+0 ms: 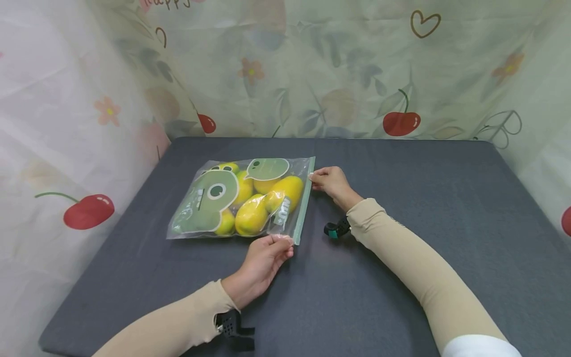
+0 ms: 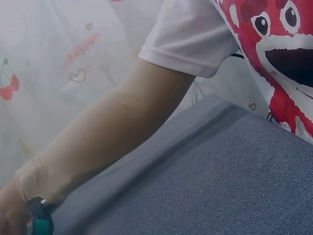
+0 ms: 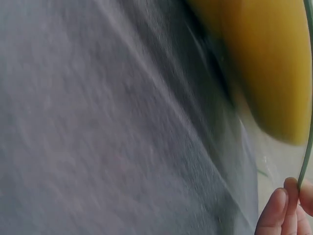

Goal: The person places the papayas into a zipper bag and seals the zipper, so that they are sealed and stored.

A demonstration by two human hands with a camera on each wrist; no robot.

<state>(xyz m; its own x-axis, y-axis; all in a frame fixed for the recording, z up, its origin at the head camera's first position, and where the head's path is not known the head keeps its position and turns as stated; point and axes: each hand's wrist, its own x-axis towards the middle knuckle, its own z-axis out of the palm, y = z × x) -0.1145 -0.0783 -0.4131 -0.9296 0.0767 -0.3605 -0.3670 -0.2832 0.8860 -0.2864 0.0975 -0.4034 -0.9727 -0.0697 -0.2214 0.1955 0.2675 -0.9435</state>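
Note:
A clear plastic zip bag [image 1: 178,229] with a green cartoon print lies on the table, its green zip strip [image 1: 304,208] facing right. Inside are several yellow fruits [image 1: 251,215], lemon- or mango-like; the print covers some of them. At the near corner of the strip, my left hand [image 1: 260,267] pinches the bag between thumb and fingers. My right hand [image 1: 333,186] pinches the strip's far part. Close up in the right wrist view, a yellow fruit [image 3: 274,68] shows through the plastic, and fingertips [image 3: 275,205] grip the strip's edge. The left wrist view does not show the bag.
The dark grey table [image 1: 424,173] extends on both sides of the bag. Behind it hangs a printed curtain [image 1: 312,64], with another pale curtain [image 1: 67,148] at the left. Each wrist bears a small black camera [image 1: 233,327]. The right arm's beige sleeve [image 2: 98,132] crosses the left wrist view.

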